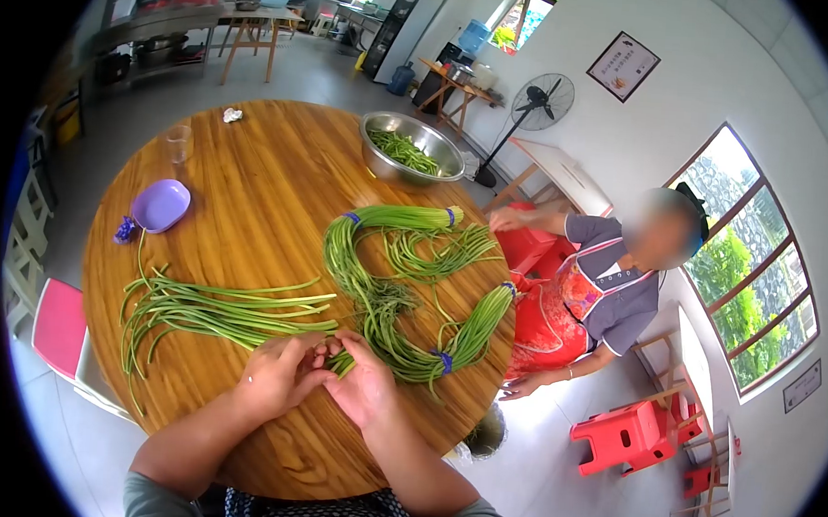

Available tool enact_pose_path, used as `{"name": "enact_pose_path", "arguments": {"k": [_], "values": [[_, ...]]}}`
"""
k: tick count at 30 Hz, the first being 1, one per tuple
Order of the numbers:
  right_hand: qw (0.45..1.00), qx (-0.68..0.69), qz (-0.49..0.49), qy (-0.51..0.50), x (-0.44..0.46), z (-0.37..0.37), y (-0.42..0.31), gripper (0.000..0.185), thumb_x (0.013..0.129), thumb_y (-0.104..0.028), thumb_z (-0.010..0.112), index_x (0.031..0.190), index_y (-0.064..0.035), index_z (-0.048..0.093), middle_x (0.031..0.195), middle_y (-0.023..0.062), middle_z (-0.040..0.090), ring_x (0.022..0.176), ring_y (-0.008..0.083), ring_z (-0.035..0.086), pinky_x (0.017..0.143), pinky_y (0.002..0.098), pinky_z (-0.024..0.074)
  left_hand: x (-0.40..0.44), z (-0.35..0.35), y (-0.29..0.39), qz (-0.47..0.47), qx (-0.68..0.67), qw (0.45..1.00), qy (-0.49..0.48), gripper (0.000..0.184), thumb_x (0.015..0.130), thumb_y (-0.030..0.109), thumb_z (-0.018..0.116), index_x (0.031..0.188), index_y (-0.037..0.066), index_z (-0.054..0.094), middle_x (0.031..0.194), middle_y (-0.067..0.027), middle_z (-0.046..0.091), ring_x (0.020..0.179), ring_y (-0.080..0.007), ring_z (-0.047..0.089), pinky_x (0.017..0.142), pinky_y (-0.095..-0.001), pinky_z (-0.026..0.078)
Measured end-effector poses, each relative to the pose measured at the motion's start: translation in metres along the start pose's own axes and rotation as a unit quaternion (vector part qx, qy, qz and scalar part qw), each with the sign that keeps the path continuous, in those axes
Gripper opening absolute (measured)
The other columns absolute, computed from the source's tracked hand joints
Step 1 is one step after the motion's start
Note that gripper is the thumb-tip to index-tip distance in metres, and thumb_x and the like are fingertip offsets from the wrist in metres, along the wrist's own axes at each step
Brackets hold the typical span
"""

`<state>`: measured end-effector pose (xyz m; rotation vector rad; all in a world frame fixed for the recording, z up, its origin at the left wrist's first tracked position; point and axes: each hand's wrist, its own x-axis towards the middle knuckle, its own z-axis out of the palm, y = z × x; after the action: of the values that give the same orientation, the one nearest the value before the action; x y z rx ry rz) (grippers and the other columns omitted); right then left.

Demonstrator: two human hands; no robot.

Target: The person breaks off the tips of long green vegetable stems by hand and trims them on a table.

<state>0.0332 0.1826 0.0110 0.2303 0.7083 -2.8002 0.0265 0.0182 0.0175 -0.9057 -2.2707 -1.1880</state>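
Observation:
My left hand (282,369) and my right hand (365,382) meet at the near side of the round table. Their fingers are closed around short green garlic scape pieces (340,362), partly hidden by the fingers. Left of my hands, loose long garlic scapes (229,307) lie spread, their thin tips curling toward the table's left edge. To the right, a bundle of garlic scapes (388,218) curves across the wood, tied with blue bands. Another banded bundle (470,341) lies nearer the right edge, its thin ends tangled with the first.
A steel bowl (381,168) with cut green pieces stands at the table's far right. On the left are a purple dish (162,206), blue bands (125,231) and a clear cup (177,143). A person in a red apron (551,322) sits at the right, one hand near the scapes.

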Motion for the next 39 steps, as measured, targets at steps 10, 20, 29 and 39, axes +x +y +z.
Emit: {"name": "enact_pose_path", "arguments": {"k": [10, 20, 29, 39], "values": [[0.998, 0.016, 0.025, -0.053, 0.007, 0.005, -0.001, 0.038, 0.103, -0.037, 0.043, 0.107, -0.0023, 0.058, 0.092, 0.0098, 0.055, 0.090, 0.0267, 0.054, 0.081, 0.0381, 0.0463, 0.001, -0.001, -0.003, 0.006, 0.029, 0.999, 0.028, 0.060, 0.072, 0.020, 0.083, 0.122, 0.003, 0.054, 0.085, -0.0116, 0.066, 0.070, -0.0277, 0.065, 0.066, -0.0379, 0.052], [1.000, 0.020, -0.017, -0.013, 0.000, -0.008, -0.018, 0.021, 0.099, -0.022, 0.053, 0.106, -0.0022, 0.057, 0.096, 0.0088, 0.058, 0.104, 0.0254, 0.057, 0.095, 0.0391, 0.0467, -0.001, -0.004, -0.006, -0.032, -0.010, 0.999, 0.010, 0.056, 0.078, 0.021, 0.080, 0.124, 0.002, 0.053, 0.081, -0.0102, 0.062, 0.072, -0.0259, 0.062, 0.067, -0.0364, 0.050], [0.999, 0.015, -0.038, 0.025, -0.011, -0.015, -0.022, 0.026, 0.095, 0.001, 0.053, 0.120, 0.0017, 0.048, 0.108, 0.0132, 0.060, 0.117, 0.0287, 0.055, 0.104, 0.0418, 0.0442, -0.001, -0.004, -0.010, -0.053, -0.030, 0.998, 0.022, 0.049, 0.083, 0.013, 0.074, 0.124, -0.002, 0.051, 0.082, -0.0118, 0.062, 0.073, -0.0255, 0.061, 0.068, -0.0345, 0.050], [0.999, -0.019, -0.039, 0.008, -0.021, -0.010, -0.023, 0.030, 0.097, -0.001, 0.052, 0.126, -0.0011, 0.047, 0.113, 0.0128, 0.060, 0.124, 0.0291, 0.052, 0.110, 0.0442, 0.0408, 0.002, -0.003, -0.006, -0.061, -0.034, 0.997, 0.026, 0.043, 0.084, 0.008, 0.071, 0.122, -0.002, 0.052, 0.082, -0.0108, 0.062, 0.074, -0.0248, 0.061, 0.066, -0.0336, 0.048]]}}
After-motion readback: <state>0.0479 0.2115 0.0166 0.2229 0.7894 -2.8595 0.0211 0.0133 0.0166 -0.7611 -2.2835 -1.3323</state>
